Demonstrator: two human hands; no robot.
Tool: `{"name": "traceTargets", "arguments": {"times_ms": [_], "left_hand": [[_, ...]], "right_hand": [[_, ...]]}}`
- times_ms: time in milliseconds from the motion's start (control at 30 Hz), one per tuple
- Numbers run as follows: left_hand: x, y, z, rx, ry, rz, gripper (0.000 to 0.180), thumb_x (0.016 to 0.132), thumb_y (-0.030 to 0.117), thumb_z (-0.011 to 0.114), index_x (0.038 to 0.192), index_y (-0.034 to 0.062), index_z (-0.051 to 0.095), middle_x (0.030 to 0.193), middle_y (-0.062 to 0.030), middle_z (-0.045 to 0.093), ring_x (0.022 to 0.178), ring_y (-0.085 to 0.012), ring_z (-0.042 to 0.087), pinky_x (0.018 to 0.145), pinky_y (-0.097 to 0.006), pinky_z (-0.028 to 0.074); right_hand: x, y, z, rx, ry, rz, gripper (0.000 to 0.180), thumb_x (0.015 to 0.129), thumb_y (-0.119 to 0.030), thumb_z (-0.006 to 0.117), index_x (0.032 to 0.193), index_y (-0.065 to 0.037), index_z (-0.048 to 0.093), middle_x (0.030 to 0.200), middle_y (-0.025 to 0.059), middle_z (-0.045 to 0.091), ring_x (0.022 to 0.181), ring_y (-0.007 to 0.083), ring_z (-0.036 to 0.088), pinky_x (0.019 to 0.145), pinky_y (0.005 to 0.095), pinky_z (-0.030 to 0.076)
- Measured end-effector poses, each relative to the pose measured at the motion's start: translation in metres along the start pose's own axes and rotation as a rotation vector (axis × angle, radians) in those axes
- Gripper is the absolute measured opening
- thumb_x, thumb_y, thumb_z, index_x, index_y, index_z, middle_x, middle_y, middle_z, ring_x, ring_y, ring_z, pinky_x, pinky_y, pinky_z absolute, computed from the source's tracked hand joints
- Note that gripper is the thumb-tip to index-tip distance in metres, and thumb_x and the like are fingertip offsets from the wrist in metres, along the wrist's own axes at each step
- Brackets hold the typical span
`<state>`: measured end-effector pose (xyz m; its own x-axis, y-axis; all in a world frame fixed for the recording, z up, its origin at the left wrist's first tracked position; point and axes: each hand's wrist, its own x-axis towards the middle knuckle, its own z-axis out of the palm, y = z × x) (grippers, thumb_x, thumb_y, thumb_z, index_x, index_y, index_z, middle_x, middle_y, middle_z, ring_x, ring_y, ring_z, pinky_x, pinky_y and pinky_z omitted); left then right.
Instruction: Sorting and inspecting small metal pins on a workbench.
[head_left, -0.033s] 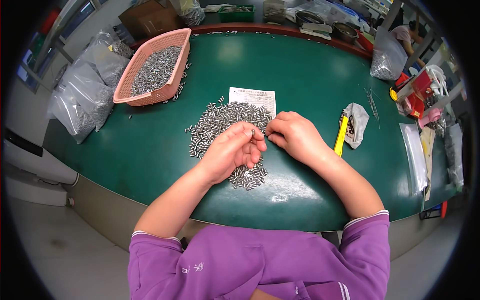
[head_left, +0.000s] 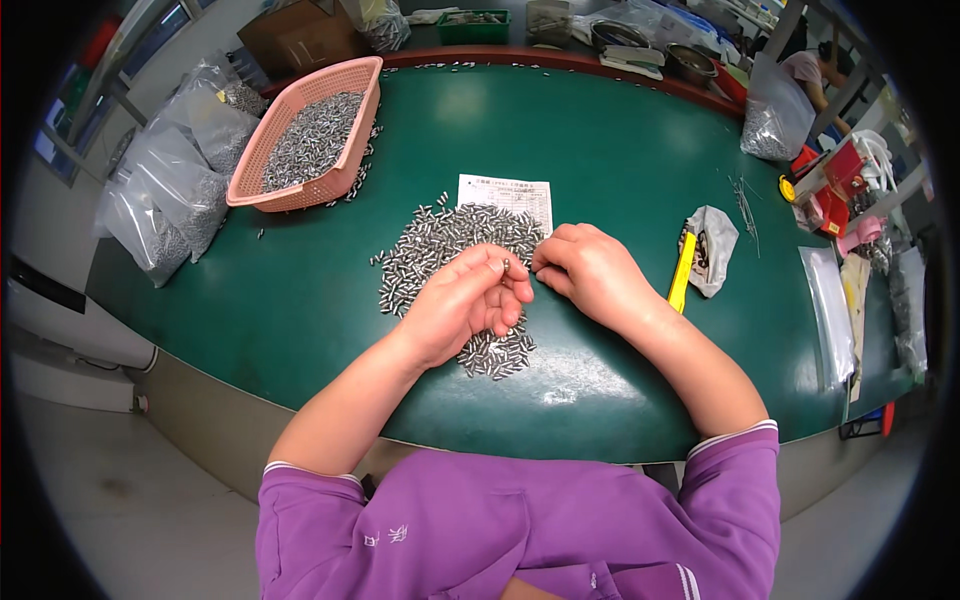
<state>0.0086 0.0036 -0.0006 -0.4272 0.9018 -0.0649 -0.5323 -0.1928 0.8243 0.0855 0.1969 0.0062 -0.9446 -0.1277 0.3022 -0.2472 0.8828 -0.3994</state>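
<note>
While your left hand (head_left: 458,305) hangs over the pile of small metal parts (head_left: 418,255) at frame centre, its palm is turned partly up, with thumb and index finger pinching a small metal piece (head_left: 506,265). Only the tip of that piece shows, so its full shape can't be made out. Your other left fingers are loosely curled; can't tell if they hide more pieces.

Your right hand (head_left: 595,270), just right of centre, is back-up, thumb and fingertips drawn together beside the pile's right edge; can't tell whether you grip anything there. Your left hand and wrist cover part of the pile, which also overlaps the lower part of a printed sheet (head_left: 530,203) above it.

Right of centre, a yellow-handled tool (head_left: 682,275) overlaps a pale bag (head_left: 718,238); dark contents only partly visible. Upper left, a pink basket (head_left: 248,172) holds similar parts, depth hidden. Clear bags (head_left: 170,205) beside it blur through creased plastic. Upper right, a co-worker (head_left: 808,70) is mostly blocked by rack and bag. Dark fisheye rim cuts off the corners.
</note>
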Motion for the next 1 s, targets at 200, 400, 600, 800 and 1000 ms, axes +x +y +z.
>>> {"name": "traceTargets", "arguments": {"times_ms": [200, 400, 600, 800, 1000], "left_hand": [[0.0, 0.0, 0.003, -0.013, 0.078, 0.018, 0.019, 0.096, 0.015, 0.037, 0.105, 0.0022, 0.049, 0.092, -0.0093, 0.057, 0.07, -0.0112, 0.051, 0.061, -0.023, 0.044], [-0.001, 0.002, 0.003, 0.061, 0.113, -0.025, 0.02, 0.09, 0.009, 0.053, 0.108, 0.0041, 0.047, 0.092, -0.0046, 0.055, 0.07, -0.0074, 0.05, 0.06, -0.021, 0.042], [0.001, -0.001, 0.003, 0.058, 0.069, -0.058, 0.019, 0.091, 0.012, 0.055, 0.106, 0.0037, 0.047, 0.089, -0.0051, 0.055, 0.067, -0.0065, 0.05, 0.056, -0.02, 0.044], [0.001, -0.002, 0.001, -0.02, 0.051, -0.049, 0.014, 0.095, 0.017, 0.047, 0.101, 0.0046, 0.05, 0.085, -0.005, 0.055, 0.065, -0.0078, 0.05, 0.053, -0.02, 0.043], [0.002, -0.003, -0.002, -0.078, 0.014, -0.048, 0.022, 0.098, 0.023, 0.039, 0.099, 0.0039, 0.051, 0.086, -0.006, 0.055, 0.065, -0.0099, 0.051, 0.053, -0.022, 0.043]], "right_hand": [[-0.001, 0.001, 0.003, -0.001, -0.018, 0.003, 0.011, 0.076, -0.009, 0.062, 0.085, -0.004, 0.06, 0.082, 0.0115, 0.058, 0.08, 0.029, 0.057, 0.072, 0.0384, 0.047], [0.01, -0.018, -0.016, 0.623, 0.052, 0.163, 0.008, 0.085, -0.01, 0.061, 0.091, -0.005, 0.061, 0.085, 0.0008, 0.056, 0.083, 0.0145, 0.053, 0.074, 0.0267, 0.044], [0.008, -0.021, -0.009, 0.619, 0.037, 0.022, 0.006, 0.085, -0.009, 0.062, 0.089, -0.005, 0.064, 0.085, 0.0004, 0.057, 0.087, 0.0141, 0.052, 0.078, 0.0269, 0.043], [0.011, -0.011, -0.013, 0.43, 0.122, 0.116, 0.011, 0.082, -0.006, 0.063, 0.093, -0.006, 0.065, 0.089, 0.0057, 0.058, 0.081, 0.0174, 0.057, 0.072, 0.0287, 0.047], [0.001, 0.01, 0.0, 0.055, 0.063, 0.054, 0.014, 0.073, -0.007, 0.066, 0.086, -0.006, 0.063, 0.088, 0.0098, 0.059, 0.084, 0.0296, 0.058, 0.075, 0.0374, 0.047]]}}
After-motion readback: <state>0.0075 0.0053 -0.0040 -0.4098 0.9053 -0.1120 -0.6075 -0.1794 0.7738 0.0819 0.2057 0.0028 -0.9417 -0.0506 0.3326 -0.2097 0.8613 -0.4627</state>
